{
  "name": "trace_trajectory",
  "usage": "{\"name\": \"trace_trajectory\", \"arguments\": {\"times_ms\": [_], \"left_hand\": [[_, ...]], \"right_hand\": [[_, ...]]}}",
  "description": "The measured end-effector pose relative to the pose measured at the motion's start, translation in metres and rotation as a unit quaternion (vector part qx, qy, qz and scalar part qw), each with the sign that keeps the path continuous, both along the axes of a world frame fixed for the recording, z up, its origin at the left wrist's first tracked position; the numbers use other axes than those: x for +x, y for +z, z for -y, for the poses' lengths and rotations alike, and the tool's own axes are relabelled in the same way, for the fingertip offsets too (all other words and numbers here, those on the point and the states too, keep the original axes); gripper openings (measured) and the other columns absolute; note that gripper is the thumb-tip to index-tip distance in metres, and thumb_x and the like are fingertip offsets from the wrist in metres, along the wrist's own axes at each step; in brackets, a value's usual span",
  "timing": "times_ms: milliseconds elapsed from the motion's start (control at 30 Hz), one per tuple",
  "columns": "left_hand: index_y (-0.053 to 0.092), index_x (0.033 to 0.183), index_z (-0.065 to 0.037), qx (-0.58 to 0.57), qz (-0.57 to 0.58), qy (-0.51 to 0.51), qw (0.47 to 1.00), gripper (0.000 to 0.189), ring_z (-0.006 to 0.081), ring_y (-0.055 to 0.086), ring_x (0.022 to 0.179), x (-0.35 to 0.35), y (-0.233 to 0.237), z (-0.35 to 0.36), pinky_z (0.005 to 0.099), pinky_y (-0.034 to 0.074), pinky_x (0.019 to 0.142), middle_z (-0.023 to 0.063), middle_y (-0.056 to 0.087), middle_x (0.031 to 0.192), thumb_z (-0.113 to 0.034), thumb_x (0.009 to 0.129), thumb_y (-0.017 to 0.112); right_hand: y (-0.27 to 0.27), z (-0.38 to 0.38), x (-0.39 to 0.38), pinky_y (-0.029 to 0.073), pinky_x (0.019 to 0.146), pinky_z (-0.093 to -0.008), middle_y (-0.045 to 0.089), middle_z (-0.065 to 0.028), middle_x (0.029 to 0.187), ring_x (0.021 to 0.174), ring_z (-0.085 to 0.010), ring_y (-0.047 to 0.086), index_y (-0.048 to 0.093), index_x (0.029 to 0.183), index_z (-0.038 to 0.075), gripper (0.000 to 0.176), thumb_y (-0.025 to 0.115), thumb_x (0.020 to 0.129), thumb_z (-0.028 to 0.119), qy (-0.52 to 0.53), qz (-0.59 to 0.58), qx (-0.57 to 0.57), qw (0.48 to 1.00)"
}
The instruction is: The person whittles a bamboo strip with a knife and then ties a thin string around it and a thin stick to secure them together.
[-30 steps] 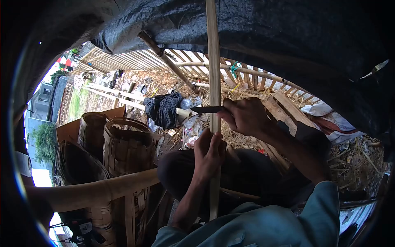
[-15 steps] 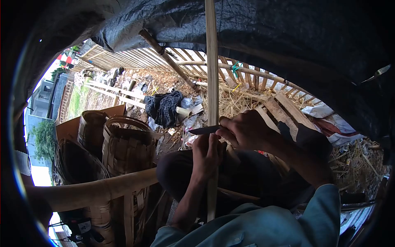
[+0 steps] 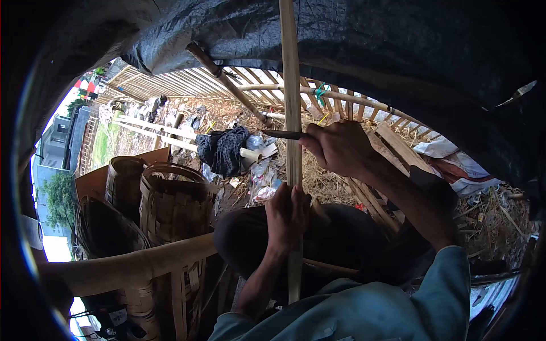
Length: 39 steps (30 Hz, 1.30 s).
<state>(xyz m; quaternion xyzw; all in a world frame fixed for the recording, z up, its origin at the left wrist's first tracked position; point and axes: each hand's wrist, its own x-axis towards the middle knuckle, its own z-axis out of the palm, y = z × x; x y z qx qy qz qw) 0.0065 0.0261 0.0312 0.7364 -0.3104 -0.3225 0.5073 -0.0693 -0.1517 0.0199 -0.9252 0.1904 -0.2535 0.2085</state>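
Observation:
A long, pale bamboo strip (image 3: 292, 74) stands upright in front of me, running from the top of the view down to my lap. My left hand (image 3: 285, 213) is wrapped round it near my knee. Above that, my right hand (image 3: 341, 148) grips a knife (image 3: 281, 134), whose handle is hidden in the fist. The dark blade lies crosswise against the strip and points left. A clear stretch of strip shows between the two hands.
Woven bamboo baskets (image 3: 176, 196) stand at my left, behind a thick bamboo pole (image 3: 131, 264). A black tarp (image 3: 364, 45) hangs overhead. Ahead are a slatted bamboo fence (image 3: 182, 82), a dark cloth (image 3: 223, 150) and scattered shavings. Wooden boards (image 3: 398, 145) lie at the right.
My right hand and the knife have moved up along the strip, away from my left hand. The left hand keeps its hold at nearly the same place.

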Motion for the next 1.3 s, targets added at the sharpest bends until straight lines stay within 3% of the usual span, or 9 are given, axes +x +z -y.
{"name": "trace_trajectory", "arguments": {"times_ms": [200,267,400,500,700,900,1033,1233,1300], "left_hand": [[0.047,0.076,-0.005,-0.032,-0.162,0.028,0.986,0.028,0.0018,0.042,0.047,-0.001,0.005,0.003,0.0171,0.033,0.041,-0.0031,0.044,0.057,-0.022,0.098,0.049],[0.047,0.077,-0.006,-0.034,-0.185,0.024,0.982,0.027,0.0027,0.041,0.045,0.002,0.004,0.002,0.0177,0.032,0.040,-0.0031,0.043,0.057,-0.023,0.098,0.048],[0.047,0.079,-0.007,-0.030,-0.218,0.024,0.975,0.027,0.0046,0.041,0.042,0.006,0.007,0.002,0.0192,0.031,0.037,-0.0025,0.043,0.056,-0.025,0.099,0.047],[0.045,0.081,-0.007,-0.019,-0.168,0.001,0.986,0.029,0.0052,0.039,0.037,0.008,0.002,0.002,0.0207,0.031,0.033,-0.0016,0.043,0.053,-0.029,0.099,0.042],[0.050,0.086,-0.003,-0.015,-0.173,-0.014,0.985,0.025,0.0078,0.048,0.046,0.012,0.007,0.004,0.0208,0.038,0.039,0.0018,0.048,0.058,-0.024,0.099,0.045],[0.053,0.092,0.000,-0.018,-0.273,-0.024,0.962,0.031,0.0121,0.055,0.054,0.021,0.014,0.004,0.0238,0.046,0.049,0.0081,0.057,0.066,-0.027,0.100,0.040],[0.051,0.094,-0.002,-0.003,-0.222,-0.040,0.974,0.031,0.0138,0.056,0.049,0.022,0.006,0.004,0.0243,0.047,0.047,0.0089,0.058,0.066,-0.030,0.100,0.038],[0.047,0.088,-0.008,0.005,-0.231,-0.010,0.973,0.029,0.0050,0.041,0.041,0.013,0.008,0.008,0.0190,0.031,0.037,-0.0019,0.042,0.055,-0.032,0.101,0.037],[0.046,0.085,-0.009,0.012,-0.190,-0.005,0.982,0.029,0.0038,0.039,0.041,0.010,0.005,0.007,0.0186,0.031,0.036,-0.0036,0.040,0.054,-0.031,0.101,0.037]], "right_hand": [[0.001,-0.005,-0.004,0.046,0.047,-0.0377,0.054,-0.0084,0.050,0.046,-0.0256,0.058,0.059,0.083,0.007,0.028,0.052,0.092,0.033,0.024,0.003,0.047,0.999],[0.011,-0.012,-0.011,0.047,0.048,-0.0379,0.053,-0.0082,0.050,0.046,-0.0254,0.058,0.057,0.082,0.006,0.028,0.052,0.092,0.032,0.046,-0.050,0.064,0.996],[0.014,-0.023,-0.016,0.048,0.050,-0.0379,0.053,-0.0078,0.050,0.047,-0.0248,0.058,0.054,0.086,0.005,0.028,0.053,0.091,0.033,0.081,-0.039,0.078,0.993],[0.013,-0.023,-0.017,0.048,0.050,-0.0384,0.053,-0.0084,0.051,0.047,-0.0256,0.058,0.054,0.086,0.005,0.027,0.053,0.091,0.032,0.093,-0.030,0.075,0.992],[0.014,-0.021,-0.018,0.047,0.049,-0.0398,0.051,-0.0099,0.049,0.046,-0.0278,0.057,0.055,0.084,0.005,0.025,0.052,0.092,0.028,0.092,-0.035,0.082,0.992],[0.009,-0.024,-0.017,0.046,0.049,-0.0402,0.051,-0.0110,0.048,0.046,-0.0291,0.057,0.055,0.081,0.003,0.025,0.052,0.092,0.026,0.104,-0.019,0.113,0.988],[0.009,-0.026,-0.016,0.049,0.054,-0.0419,0.057,-0.0121,0.053,0.051,-0.0312,0.061,0.060,0.089,0.004,0.030,0.048,0.093,0.032,0.112,-0.047,0.160,0.980],[0.005,-0.026,-0.015,0.049,0.053,-0.0414,0.057,-0.0114,0.052,0.050,-0.0298,0.061,0.063,0.090,0.006,0.031,0.049,0.093,0.034,0.108,-0.057,0.150,0.981],[0.002,-0.027,-0.014,0.049,0.052,-0.0404,0.057,-0.0107,0.051,0.049,-0.0289,0.061,0.064,0.089,0.006,0.032,0.050,0.092,0.035,0.102,-0.051,0.124,0.986]]}}
